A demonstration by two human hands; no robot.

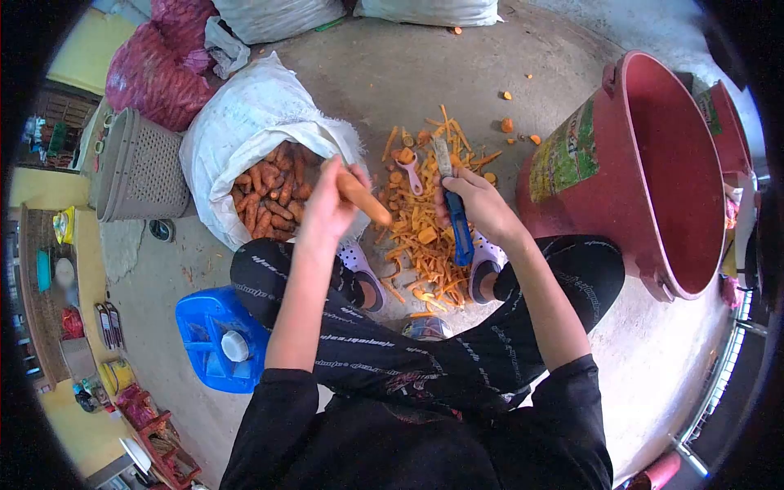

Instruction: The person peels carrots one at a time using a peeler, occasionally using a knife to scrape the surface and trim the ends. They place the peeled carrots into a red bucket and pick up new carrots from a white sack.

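Observation:
My left hand (331, 200) is closed round an orange carrot (362, 198), whose tapered end points toward the middle. In my right hand (482, 204) is a knife (459, 224) with a blue handle; its short, wide blade points away from me. The two hands are apart, and the blade does not touch the carrot. Below them, between my feet, carrot peelings (420, 245) and cut pieces lie heaped on the floor. A pink peeler (412, 175) rests on this heap. To the left, an opened white sack (245, 106) holds many unpeeled carrots (273, 192).
A large red tub (563, 175) stands tilted at the right, with another red tub (727, 126) behind. On the left are a blue jerrycan (214, 339), a grey basket (143, 167) and a red mesh sack (155, 77). White sacks (278, 16) line the back.

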